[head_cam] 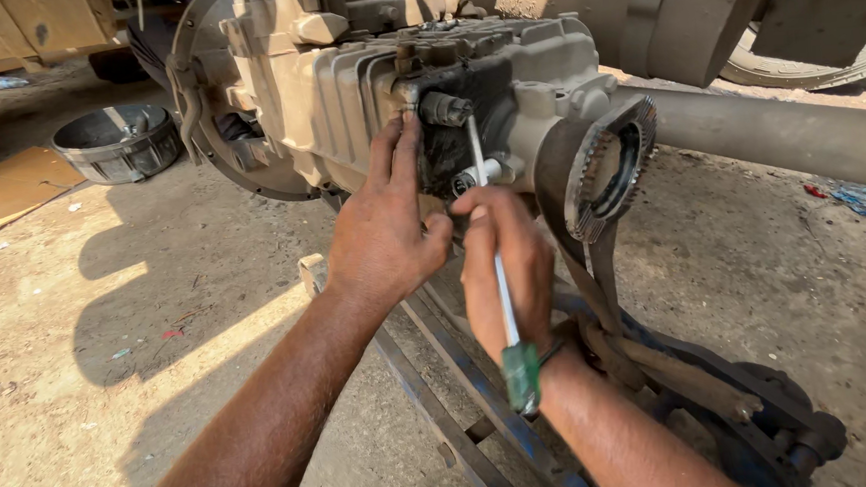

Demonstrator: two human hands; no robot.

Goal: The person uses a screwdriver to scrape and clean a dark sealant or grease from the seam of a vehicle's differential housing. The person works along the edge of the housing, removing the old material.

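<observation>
Screwdriver (501,289) points up into gearbox (424,94); right hand (505,269) fingers grasp it, left hand (382,227) fingers released.

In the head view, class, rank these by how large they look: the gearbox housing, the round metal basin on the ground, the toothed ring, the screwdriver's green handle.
1. Gearbox housing, clearly largest.
2. Round metal basin and toothed ring: they look alike, and the basin lies farther away, so no ranking.
3. Green handle, smallest, though nearest the camera.
</observation>
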